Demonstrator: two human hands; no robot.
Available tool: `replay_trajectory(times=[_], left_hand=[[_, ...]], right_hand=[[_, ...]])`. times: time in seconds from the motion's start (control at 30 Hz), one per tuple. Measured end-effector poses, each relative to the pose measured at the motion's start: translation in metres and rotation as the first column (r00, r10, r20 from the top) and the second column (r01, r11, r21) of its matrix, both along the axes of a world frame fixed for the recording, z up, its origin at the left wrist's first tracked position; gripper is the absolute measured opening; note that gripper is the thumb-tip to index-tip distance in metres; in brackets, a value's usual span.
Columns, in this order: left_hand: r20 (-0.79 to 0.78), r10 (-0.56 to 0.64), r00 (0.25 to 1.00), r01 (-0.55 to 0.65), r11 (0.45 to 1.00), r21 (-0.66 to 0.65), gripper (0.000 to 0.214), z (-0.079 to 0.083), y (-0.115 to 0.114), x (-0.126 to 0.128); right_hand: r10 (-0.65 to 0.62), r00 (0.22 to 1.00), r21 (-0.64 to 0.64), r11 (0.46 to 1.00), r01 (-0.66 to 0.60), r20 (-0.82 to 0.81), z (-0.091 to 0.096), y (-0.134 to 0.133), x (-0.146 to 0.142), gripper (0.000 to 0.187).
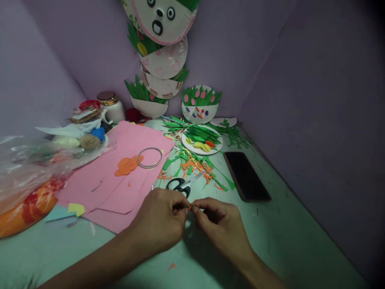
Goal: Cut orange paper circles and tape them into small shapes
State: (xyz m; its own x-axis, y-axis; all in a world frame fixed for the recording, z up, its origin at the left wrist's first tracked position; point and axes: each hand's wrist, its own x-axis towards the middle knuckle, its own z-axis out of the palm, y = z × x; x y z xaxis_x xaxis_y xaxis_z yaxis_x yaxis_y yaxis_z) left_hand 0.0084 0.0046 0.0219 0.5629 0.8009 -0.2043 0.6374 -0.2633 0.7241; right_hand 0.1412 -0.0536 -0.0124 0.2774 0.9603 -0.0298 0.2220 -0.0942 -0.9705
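Observation:
My left hand (164, 218) and my right hand (224, 228) meet fingertip to fingertip above the table. Both pinch a tiny orange bit of paper (190, 207), mostly hidden by the fingers. Just beyond them lie scissors (182, 186) with black handles, their blades pointing away to the right among orange and green paper scraps (195, 165). To the left, several orange paper ovals (128, 165) rest on pink paper sheets (105, 168), and a metal ring (150, 167) lies beside them.
A phone (246, 176) lies at the right. Farther back, a white plate (192, 151) holds green strips and yellow and orange ovals. Decorated half plates (164, 62) stand against the purple wall. Plastic bags (33, 168) and a white mug (116, 112) are at the left.

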Motion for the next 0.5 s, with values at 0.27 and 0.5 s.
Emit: replay_trajectory(times=[0.27, 0.5], left_hand=[[0.005, 0.061, 0.998, -0.061, 0.998, 0.009, 0.017, 0.011, 0.011, -0.005], [0.084, 0.178, 0.981, -0.169, 0.980, -0.102, 0.012, 0.009, 0.024, -0.015]], right_hand=[[-0.145, 0.989, -0.014, 0.989, 0.145, 0.006, 0.006, 0.003, 0.012, 0.012], [0.473, 0.876, -0.088, 0.872, -0.481, -0.099, 0.021, -0.019, 0.040, 0.006]])
